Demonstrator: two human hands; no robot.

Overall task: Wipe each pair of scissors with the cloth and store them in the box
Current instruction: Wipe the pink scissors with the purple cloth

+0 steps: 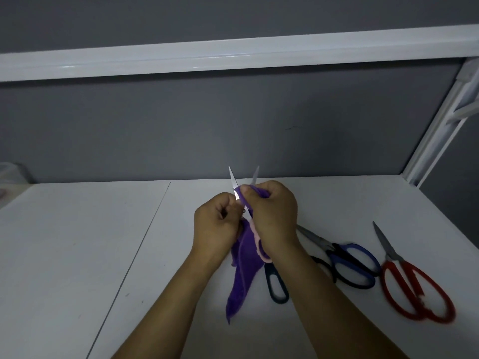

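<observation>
R hand [272, 216] is curled, thumb & fingers pinching a purple cloth [243, 268] around one blade of the pink scissors [260, 248], held above a white table [77, 242] at centre frame. L hand [216, 224] is fisted tight, gripping the same scissors near the pivot. Both blade tips stick up past the knuckles, spread in a narrow V; a pink handle loop shows under the R wrist. The cloth's loose end hangs down btwn the forearms to the tabletop. Right of the hands, 3 more pairs lie flat, near each other: dark-handled scissors [276, 283] partly under the R forearm, blue-handled scissors [352, 265], then red-handled scissors [414, 288] nearest the table's R edge. Left of the hands is a wide stretch of tabletop, crossed by a thin diagonal seam [145, 242]. Table's back edge meets a grey wall [233, 125]; a white rail [233, 55] runs overhead, w/ a white post [435, 130] at the R rear corner. Pale blurred object [10, 174] at far L edge, can't tell what. Blades too blurred to read any marking.
</observation>
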